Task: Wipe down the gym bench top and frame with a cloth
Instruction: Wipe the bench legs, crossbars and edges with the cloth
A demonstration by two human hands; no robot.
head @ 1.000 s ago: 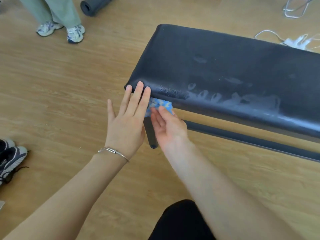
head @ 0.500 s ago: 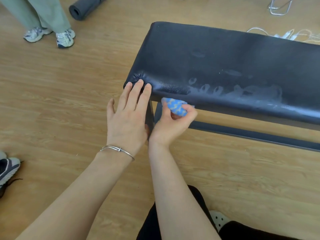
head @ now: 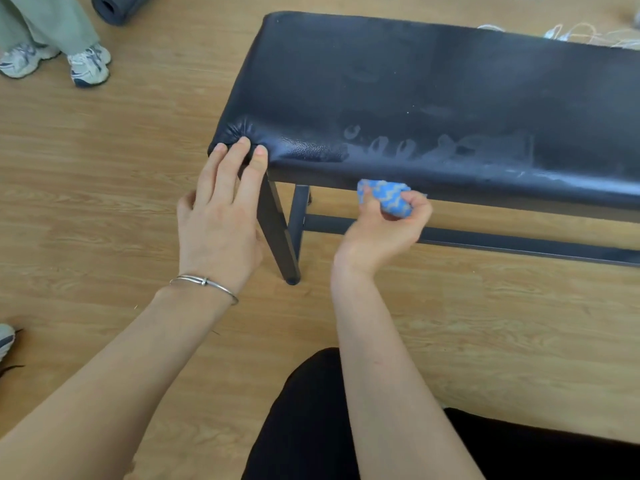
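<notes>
A black padded gym bench top (head: pixel 415 91) stretches from the centre to the right edge, with pale wet streaks along its near side. Its dark metal frame shows below: a near leg (head: pixel 277 230) and a low crossbar (head: pixel 519 244). My left hand (head: pixel 221 216) lies flat, fingers apart, with the fingertips resting on the bench's near left corner. My right hand (head: pixel 384 230) grips a bunched blue patterned cloth (head: pixel 384 197) pressed against the frame rail just under the padded edge.
A wood-look floor (head: pixel 104 174) surrounds the bench. Another person's legs and sneakers (head: pixel 86 67) stand at the top left beside a rolled dark mat (head: pixel 117 6). White cables (head: pixel 585 34) lie behind the bench. A shoe (head: pixel 5 341) is at the left edge. My black-clad knees fill the bottom.
My right hand has carried the cloth rightward from the near leg to the rail under the bench edge, bunching it up. The left hand stays on the corner.
</notes>
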